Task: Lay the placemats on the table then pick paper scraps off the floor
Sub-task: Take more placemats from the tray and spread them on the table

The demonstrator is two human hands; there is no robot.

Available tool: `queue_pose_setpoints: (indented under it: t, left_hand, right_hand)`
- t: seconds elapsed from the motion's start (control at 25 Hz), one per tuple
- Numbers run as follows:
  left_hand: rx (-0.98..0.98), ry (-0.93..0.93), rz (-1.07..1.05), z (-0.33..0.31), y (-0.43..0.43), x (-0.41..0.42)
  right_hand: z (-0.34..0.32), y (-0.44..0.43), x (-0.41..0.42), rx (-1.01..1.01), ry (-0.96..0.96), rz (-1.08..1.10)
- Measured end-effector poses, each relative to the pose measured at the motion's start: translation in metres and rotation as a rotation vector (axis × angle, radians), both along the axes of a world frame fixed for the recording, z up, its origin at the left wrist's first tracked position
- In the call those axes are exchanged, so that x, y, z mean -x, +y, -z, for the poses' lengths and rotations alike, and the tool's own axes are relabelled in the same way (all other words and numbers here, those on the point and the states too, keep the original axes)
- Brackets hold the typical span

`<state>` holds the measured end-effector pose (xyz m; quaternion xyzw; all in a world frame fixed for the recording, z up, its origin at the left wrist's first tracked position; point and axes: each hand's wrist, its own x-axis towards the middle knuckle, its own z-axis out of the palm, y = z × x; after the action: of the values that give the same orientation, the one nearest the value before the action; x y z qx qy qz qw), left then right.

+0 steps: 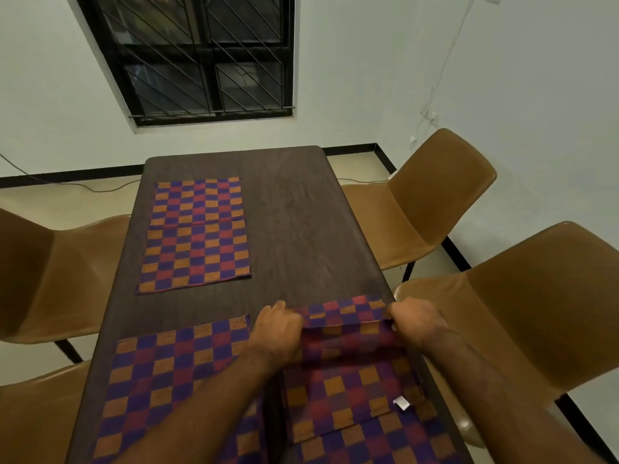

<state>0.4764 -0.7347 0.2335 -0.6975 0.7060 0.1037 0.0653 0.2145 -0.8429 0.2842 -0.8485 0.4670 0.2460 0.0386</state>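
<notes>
1. The left hand point(278, 324) and right hand point(417, 321) both clamp the folded placemat point(348, 373), their fingers point(397, 311) curled over its far flap, one hand at each corner.
2. The flap's edge runs sideways between the fingers, and bare tabletop point(301, 229) lies just beyond them.

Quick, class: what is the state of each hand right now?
Left hand: closed, fingers gripping the far edge of the folded placemat.
Right hand: closed, gripping the same edge.
</notes>
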Motion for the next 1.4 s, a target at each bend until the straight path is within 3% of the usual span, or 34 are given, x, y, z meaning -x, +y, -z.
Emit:
queue_pose_setpoints:
  t: [0.16,0.36,0.56,0.72,0.84,1.04,1.24,1.4]
  left_hand:
    - [-0.038,0.046,-0.177,-0.008,-0.058,-0.035]
    - [0.046,0.041,-0.379,-0.056,-0.147,-0.095]
    - [0.406,-0.019,-0.454,-0.173,-0.226,-0.155]
    - [0.815,0.032,-0.436,-0.275,-0.252,-0.18]
    - [0.992,0.068,-0.369,-0.302,-0.253,-0.186]
    - [0.856,0.072,-0.309,-0.204,-0.229,-0.17]
    - [0.408,0.166,-0.33,-0.043,-0.182,-0.135]
    - [0.012,0.241,-0.326,0.05,-0.151,-0.108]
  right_hand:
    - [-0.001,-0.058,-0.048,0.028,0.007,0.065]
    - [-0.027,-0.141,-0.107,0.197,-0.211,0.083]
    - [-0.115,-0.225,-0.162,0.479,-0.515,-0.052]
    - [-0.21,-0.274,-0.19,0.768,-0.768,-0.108]
    - [-0.24,-0.285,-0.19,0.897,-0.945,-0.099]
    - [-0.14,-0.259,-0.167,0.768,-1.031,-0.104]
    - [0.012,-0.22,-0.122,0.27,-0.919,0.037]
    - [0.087,-0.196,-0.099,0.02,-0.734,0.026]
